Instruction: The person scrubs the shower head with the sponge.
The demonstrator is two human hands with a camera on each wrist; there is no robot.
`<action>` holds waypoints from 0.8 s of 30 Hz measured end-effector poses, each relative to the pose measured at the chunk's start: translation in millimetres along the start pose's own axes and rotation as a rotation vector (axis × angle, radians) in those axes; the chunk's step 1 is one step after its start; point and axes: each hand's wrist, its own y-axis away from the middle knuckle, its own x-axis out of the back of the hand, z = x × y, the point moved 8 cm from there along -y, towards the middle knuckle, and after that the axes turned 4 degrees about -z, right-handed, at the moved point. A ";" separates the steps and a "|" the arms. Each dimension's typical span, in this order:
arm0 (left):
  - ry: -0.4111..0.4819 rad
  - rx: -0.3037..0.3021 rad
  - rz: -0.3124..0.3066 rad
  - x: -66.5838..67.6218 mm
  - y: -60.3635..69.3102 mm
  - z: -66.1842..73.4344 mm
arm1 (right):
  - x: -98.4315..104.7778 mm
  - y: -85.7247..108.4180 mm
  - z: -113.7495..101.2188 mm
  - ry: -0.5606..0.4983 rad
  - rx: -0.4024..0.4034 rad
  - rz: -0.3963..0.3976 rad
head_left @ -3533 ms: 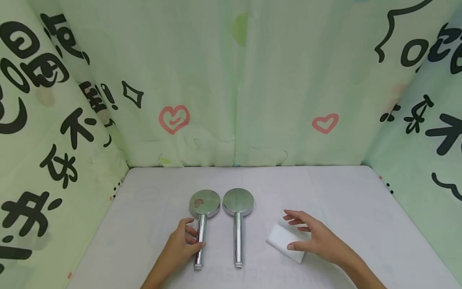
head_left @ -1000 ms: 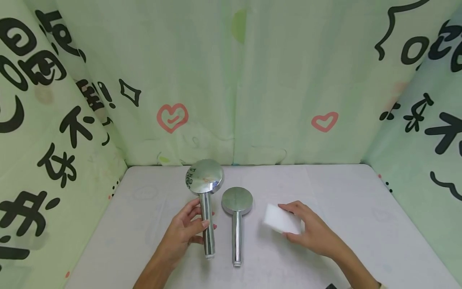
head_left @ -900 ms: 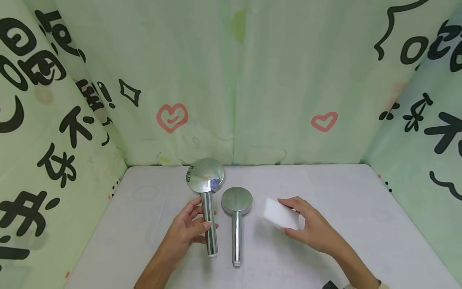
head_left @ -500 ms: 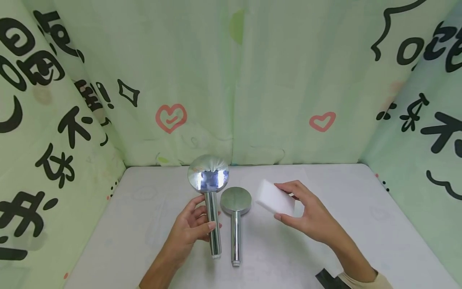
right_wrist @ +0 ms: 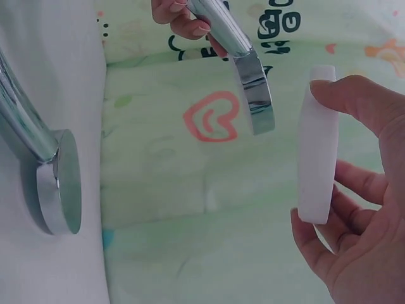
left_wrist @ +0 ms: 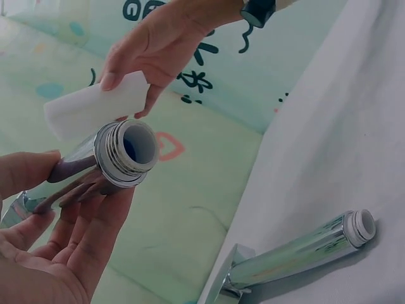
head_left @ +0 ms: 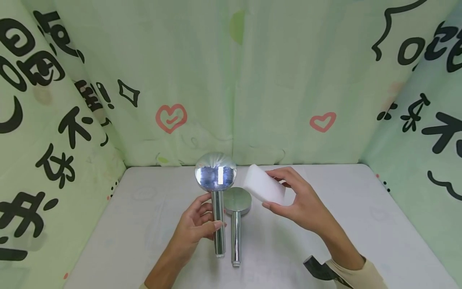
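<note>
My left hand (head_left: 196,224) grips the handle of a chrome shower head (head_left: 219,208), lifted off the table with its round head tilted upward. In the left wrist view, the open threaded end of that handle (left_wrist: 120,158) points toward the camera. My right hand (head_left: 301,202) pinches a white sponge block (head_left: 265,185) between thumb and fingers, in the air just right of the raised shower head. The right wrist view shows a gap between the sponge (right_wrist: 318,145) and the held head (right_wrist: 256,95). A second chrome shower head (head_left: 236,233) lies on the table, partly hidden behind the first.
A white-covered table (head_left: 361,224) lies under the hands. Green printed curtains (head_left: 274,80) enclose its back and both sides. A black strap piece (head_left: 319,268) sits at the right wrist, by a beige sleeve (head_left: 361,277).
Both hands, at first with the shower head and sponge low at the table, have raised them. Lately the sponge has moved up and left toward the shower head, which has shifted slightly right.
</note>
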 end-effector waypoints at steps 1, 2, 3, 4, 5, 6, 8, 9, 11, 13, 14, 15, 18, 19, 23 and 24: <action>0.004 -0.003 -0.003 -0.9 -0.4 0.3 | -0.2 -1.5 -1.5 0.005 0.006 0.002; 0.007 -0.006 -0.006 -1.9 -0.9 0.7 | -0.3 -2.8 -3.0 0.009 0.013 0.004; 0.008 -0.009 -0.010 -2.8 -1.5 1.0 | -0.5 -4.1 -4.3 0.014 0.018 0.007; 0.009 -0.012 -0.012 -3.7 -2.2 1.3 | -0.6 -5.1 -5.3 0.015 0.022 0.010; 0.007 -0.014 -0.017 -4.7 -2.9 1.6 | -0.8 -6.4 -6.5 0.014 0.025 0.012; 0.006 -0.015 -0.020 -5.8 -3.5 1.9 | -0.8 -7.4 -7.3 0.016 0.027 0.016; 0.007 -0.016 -0.027 -8.0 -4.8 2.3 | -0.6 -9.8 -8.7 0.015 0.030 0.022; 0.008 -0.018 -0.031 -9.2 -5.4 2.6 | -0.6 -10.9 -9.1 0.017 0.031 0.025; 0.013 -0.023 -0.039 -12.2 -6.7 3.4 | 0.2 -13.1 -10.3 0.016 0.033 0.028; 0.013 -0.029 -0.047 -15.2 -8.0 4.2 | 1.3 -14.9 -11.4 0.012 0.037 0.032; 0.013 -0.033 -0.051 -16.6 -8.7 4.8 | 1.8 -15.6 -12.2 0.010 0.041 0.033; 0.015 -0.037 -0.055 -18.1 -9.2 5.4 | 2.3 -16.4 -12.9 0.009 0.044 0.034; 0.017 -0.040 -0.064 -21.7 -10.7 6.4 | 3.2 -18.8 -15.5 -0.006 0.058 0.034; 0.019 -0.040 -0.066 -23.0 -11.1 6.6 | 3.2 -19.5 -16.3 -0.009 0.061 0.034; 0.020 -0.035 -0.081 -29.2 -12.3 7.1 | 1.7 -22.8 -18.2 -0.024 0.071 0.030; 0.021 -0.035 -0.086 -31.0 -12.5 7.1 | 1.2 -23.6 -18.4 -0.029 0.073 0.030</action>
